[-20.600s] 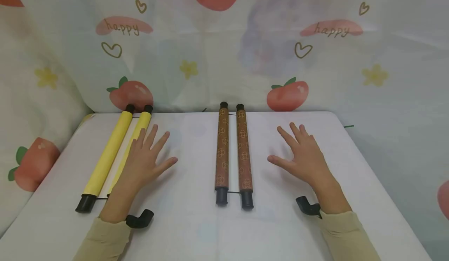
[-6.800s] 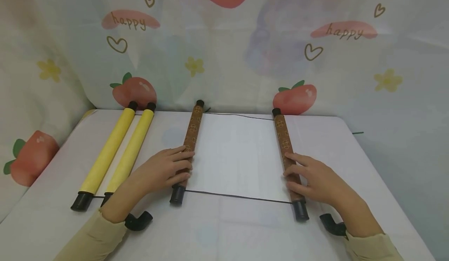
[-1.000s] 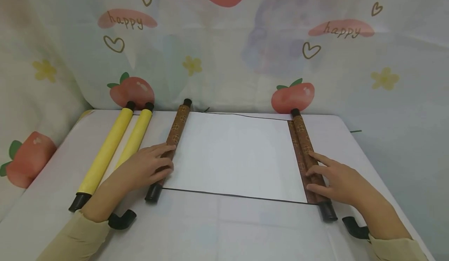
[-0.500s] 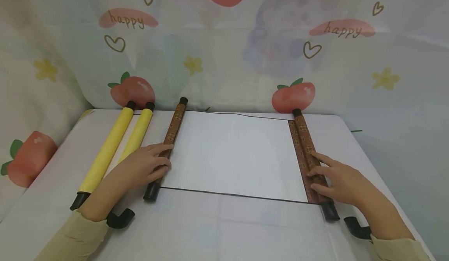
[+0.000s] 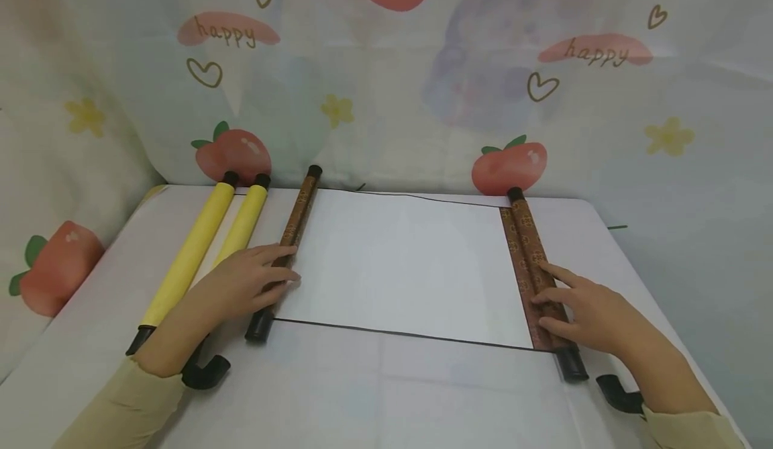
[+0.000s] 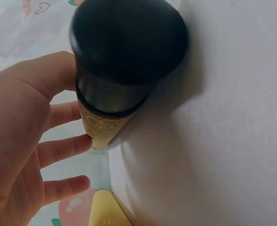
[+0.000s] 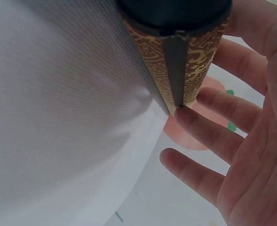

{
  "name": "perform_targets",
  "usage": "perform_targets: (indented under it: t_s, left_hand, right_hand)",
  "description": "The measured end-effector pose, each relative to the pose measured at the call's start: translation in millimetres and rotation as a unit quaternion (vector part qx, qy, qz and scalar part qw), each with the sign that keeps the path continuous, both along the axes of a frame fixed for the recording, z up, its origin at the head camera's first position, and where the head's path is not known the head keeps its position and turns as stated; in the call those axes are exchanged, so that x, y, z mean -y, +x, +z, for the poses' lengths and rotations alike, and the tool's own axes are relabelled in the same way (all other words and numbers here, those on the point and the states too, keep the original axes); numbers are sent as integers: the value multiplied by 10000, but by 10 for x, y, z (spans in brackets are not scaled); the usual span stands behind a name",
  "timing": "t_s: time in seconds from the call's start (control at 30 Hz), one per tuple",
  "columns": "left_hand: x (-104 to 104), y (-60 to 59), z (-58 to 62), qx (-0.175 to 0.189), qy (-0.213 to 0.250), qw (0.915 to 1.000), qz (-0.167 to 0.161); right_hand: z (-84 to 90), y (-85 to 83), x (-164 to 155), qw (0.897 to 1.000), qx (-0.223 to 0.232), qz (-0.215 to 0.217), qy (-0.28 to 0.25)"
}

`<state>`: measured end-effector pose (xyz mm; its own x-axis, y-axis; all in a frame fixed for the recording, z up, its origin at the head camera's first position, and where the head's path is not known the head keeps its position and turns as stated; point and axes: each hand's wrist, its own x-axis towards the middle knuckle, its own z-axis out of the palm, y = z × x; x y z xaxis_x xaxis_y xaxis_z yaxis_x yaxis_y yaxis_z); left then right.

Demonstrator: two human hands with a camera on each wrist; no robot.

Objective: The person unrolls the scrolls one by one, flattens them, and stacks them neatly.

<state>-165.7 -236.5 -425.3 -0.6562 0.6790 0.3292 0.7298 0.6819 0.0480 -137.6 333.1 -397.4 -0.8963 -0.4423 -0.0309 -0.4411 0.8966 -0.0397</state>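
A brown patterned scroll with black end caps lies unrolled across the table, its white sheet (image 5: 404,261) flat between two rollers. My left hand (image 5: 241,284) rests fairly straight fingers on the left roller (image 5: 298,211), near its lower half. In the left wrist view, the roller's black cap (image 6: 129,42) hides part of the thumb side. My right hand (image 5: 594,311) touches the right roller (image 5: 527,224) with spread fingertips. Beside that roller a brown patterned border strip (image 5: 516,268) shows. In the right wrist view, the right hand's fingers (image 7: 209,134) are extended along the roller.
A yellow scroll (image 5: 196,247) with two rollers and black ends lies on the left, partly under the left forearm. Black curved pieces (image 5: 208,372) sit at both wrists. A printed cloth (image 5: 386,80) hangs along the table's back edge.
Earlier the brown rollers lay close together with both hands off them; they have since been spread apart, baring white sheet and border. Over the last second the left roller shifts slightly left.
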Motion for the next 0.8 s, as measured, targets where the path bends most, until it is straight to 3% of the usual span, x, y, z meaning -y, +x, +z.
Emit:
perform_targets:
  t_s: [0.23,0.8]
  left_hand:
    - [20,18,45,107,3,9999,52]
    - [76,61,26,-118,152,9998,56]
  right_hand:
    - [21,-2,-8,10000,54,-18,-26]
    - [-4,6,12,10000,22,-86,1]
